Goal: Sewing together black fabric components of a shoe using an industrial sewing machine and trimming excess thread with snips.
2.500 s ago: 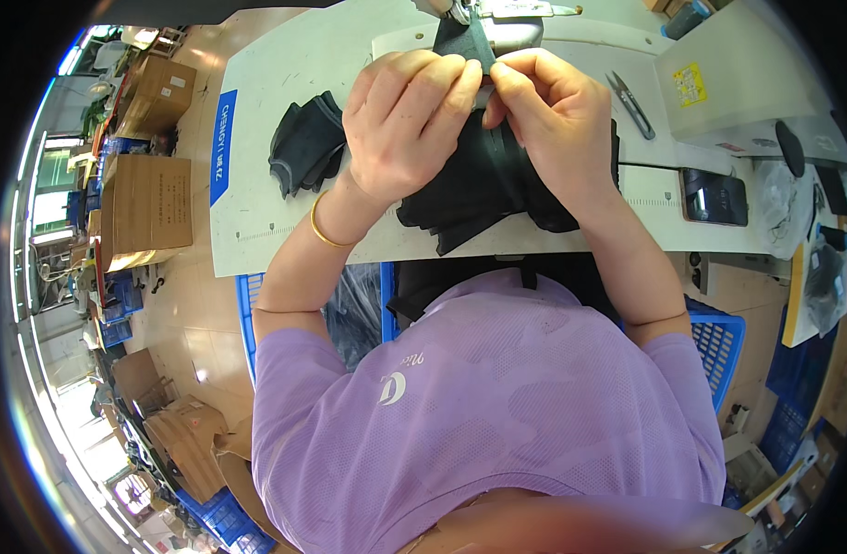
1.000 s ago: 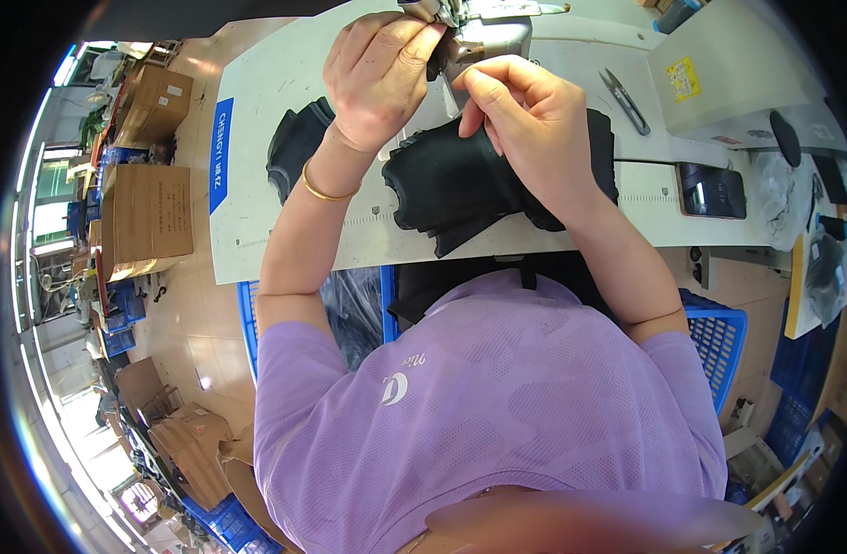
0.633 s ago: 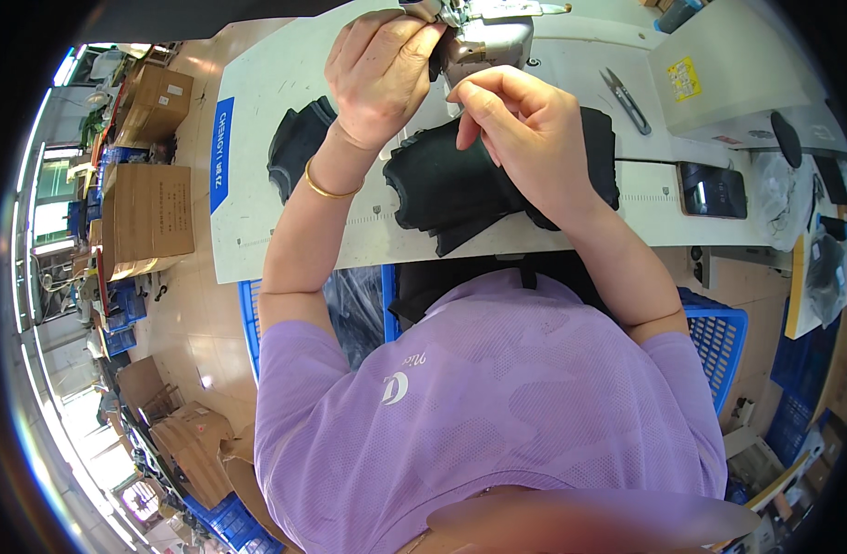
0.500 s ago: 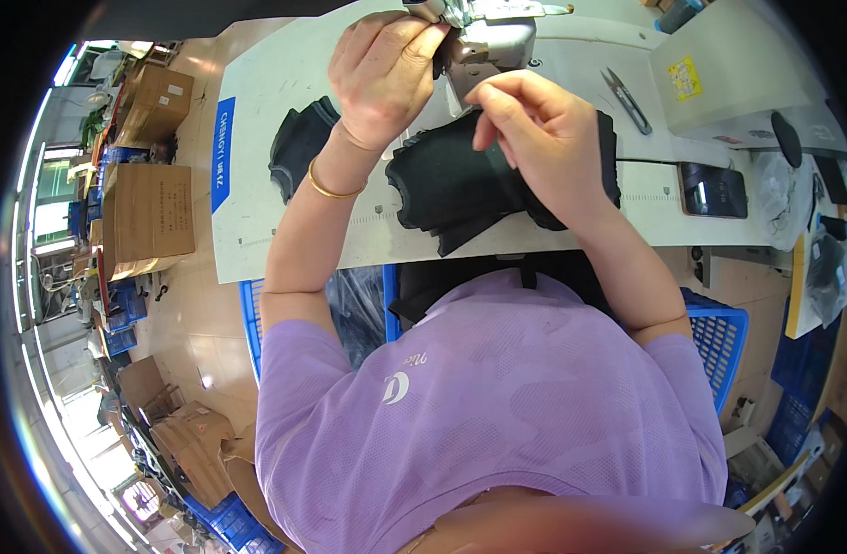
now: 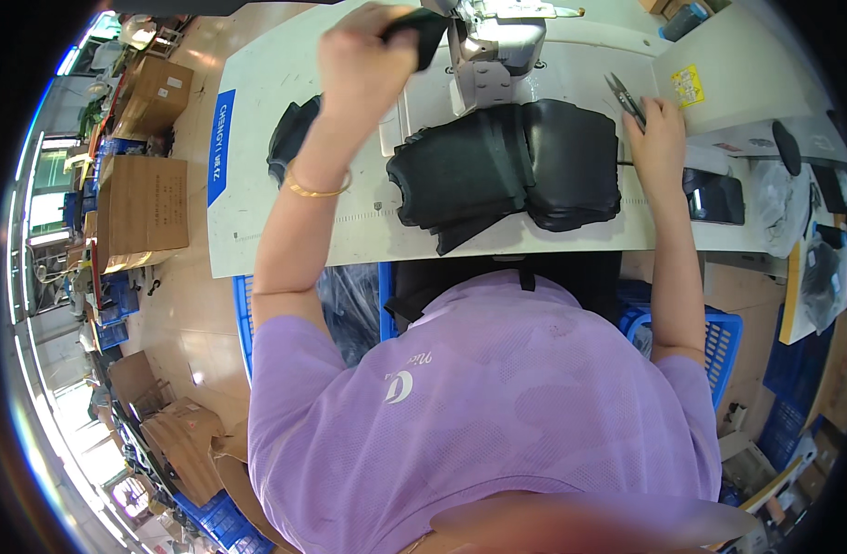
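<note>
My left hand (image 5: 363, 69), blurred by motion, is raised at the far side of the table, left of the sewing machine head (image 5: 497, 46). Its fingers are closed on a black fabric piece (image 5: 431, 35). Over on the right, my right hand (image 5: 661, 148) has its thumb and fingers around the handle end of a pair of thread snips (image 5: 625, 95), whose blades point away from me. Between my arms lie two side-by-side stacks of black pieces, a left stack (image 5: 460, 171) and a smoother right stack (image 5: 573, 162). A smaller black pile (image 5: 292, 138) is partly behind my left forearm.
The white sewing table (image 5: 331, 242) spans the space before me. A dark phone-like device (image 5: 716, 197) rests near its right edge, beside a clear plastic bag (image 5: 776, 208). Blue baskets (image 5: 722, 346) sit below the table. Cardboard boxes (image 5: 146, 208) stand on the floor at left.
My left hand has drawn the black piece leftward from the machine head. My right hand has moved from near the machine out to the right, onto the thread snips.
</note>
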Motion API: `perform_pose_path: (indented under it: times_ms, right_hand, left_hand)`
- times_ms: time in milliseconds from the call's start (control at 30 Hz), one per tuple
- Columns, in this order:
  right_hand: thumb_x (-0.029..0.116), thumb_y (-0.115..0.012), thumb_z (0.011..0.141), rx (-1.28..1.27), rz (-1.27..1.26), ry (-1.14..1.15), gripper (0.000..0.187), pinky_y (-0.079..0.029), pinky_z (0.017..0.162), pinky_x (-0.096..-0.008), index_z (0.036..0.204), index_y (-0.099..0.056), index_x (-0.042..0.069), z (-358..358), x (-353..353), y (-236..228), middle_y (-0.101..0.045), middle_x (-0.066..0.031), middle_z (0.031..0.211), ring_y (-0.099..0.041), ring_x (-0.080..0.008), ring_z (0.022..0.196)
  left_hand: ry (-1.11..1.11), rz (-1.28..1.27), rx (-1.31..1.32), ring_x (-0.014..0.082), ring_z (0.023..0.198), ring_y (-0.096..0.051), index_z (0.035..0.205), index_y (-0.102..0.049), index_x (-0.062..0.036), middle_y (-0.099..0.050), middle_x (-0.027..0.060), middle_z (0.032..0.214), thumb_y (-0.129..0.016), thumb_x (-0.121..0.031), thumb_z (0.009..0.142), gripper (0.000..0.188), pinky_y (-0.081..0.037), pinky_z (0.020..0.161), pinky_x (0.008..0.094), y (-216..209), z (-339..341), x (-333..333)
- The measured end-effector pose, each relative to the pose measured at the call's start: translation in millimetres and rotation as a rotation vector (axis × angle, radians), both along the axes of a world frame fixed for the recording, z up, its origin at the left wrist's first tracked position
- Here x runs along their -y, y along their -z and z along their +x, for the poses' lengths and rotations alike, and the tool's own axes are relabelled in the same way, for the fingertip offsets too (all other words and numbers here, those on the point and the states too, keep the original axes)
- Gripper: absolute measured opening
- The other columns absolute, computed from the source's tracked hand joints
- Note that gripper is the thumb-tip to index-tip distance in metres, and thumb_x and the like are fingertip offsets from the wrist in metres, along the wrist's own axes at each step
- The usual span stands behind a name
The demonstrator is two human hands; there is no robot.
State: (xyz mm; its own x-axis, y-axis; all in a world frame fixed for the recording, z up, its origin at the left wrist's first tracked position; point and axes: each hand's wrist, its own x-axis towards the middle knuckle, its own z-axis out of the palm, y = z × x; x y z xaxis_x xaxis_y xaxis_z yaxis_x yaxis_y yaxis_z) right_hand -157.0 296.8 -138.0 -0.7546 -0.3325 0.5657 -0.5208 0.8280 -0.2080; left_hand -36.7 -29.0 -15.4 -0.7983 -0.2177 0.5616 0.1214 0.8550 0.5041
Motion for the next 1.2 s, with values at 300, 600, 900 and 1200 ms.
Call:
perform_pose_path:
  times_ms: [300,600,900,1200]
  right_hand:
    - [0.018,-0.066,0.088,-0.079,0.155,-0.012,0.019,-0.048,0.082,-0.043,0.094,-0.066,0.0,-17,-6,18,-0.062,-0.0132,0.1,-0.058,-0.033,0.094]
    - [0.021,-0.063,0.091,-0.152,0.145,-0.155,0.021,-0.049,0.08,-0.0422,0.098,-0.067,0.002,-16,-10,15,-0.062,-0.0127,0.095,-0.059,-0.0327,0.092]
    - [0.029,-0.056,0.099,0.75,-0.676,-0.373,0.028,-0.04,0.059,-0.0231,0.103,-0.066,0.003,44,31,-50,-0.057,0.0003,0.069,-0.048,-0.0057,0.062]
    - [0.035,-0.077,0.084,0.567,-0.399,-0.626,0.033,-0.039,0.053,-0.0258,0.086,-0.067,0.004,94,63,-95,-0.056,-0.0007,0.066,-0.049,-0.0087,0.056]
  left_hand:
    - [0.535,1.645,0.531,0.0248,0.086,-0.07,0.093,-0.068,0.0076,-0.071,0.0175,0.094,-0.058,-0.001,0.087,0.014,-0.058,0.08,0.0321,7,82,28]
    - [0.585,1.881,0.624,0.0247,0.087,-0.07,0.096,-0.067,0.0077,-0.071,0.0174,0.096,-0.056,-0.004,0.088,0.018,-0.057,0.081,0.0337,34,92,2]
    - [0.495,1.859,0.695,0.0231,0.085,-0.07,0.096,-0.066,0.0076,-0.071,0.0162,0.095,-0.055,-0.008,0.091,0.02,-0.057,0.078,0.0335,41,93,-12]
    - [0.507,1.807,0.774,0.0191,0.082,-0.069,0.094,-0.067,0.0059,-0.071,0.0139,0.092,-0.056,-0.009,0.09,0.018,-0.056,0.075,0.03,41,84,-23]
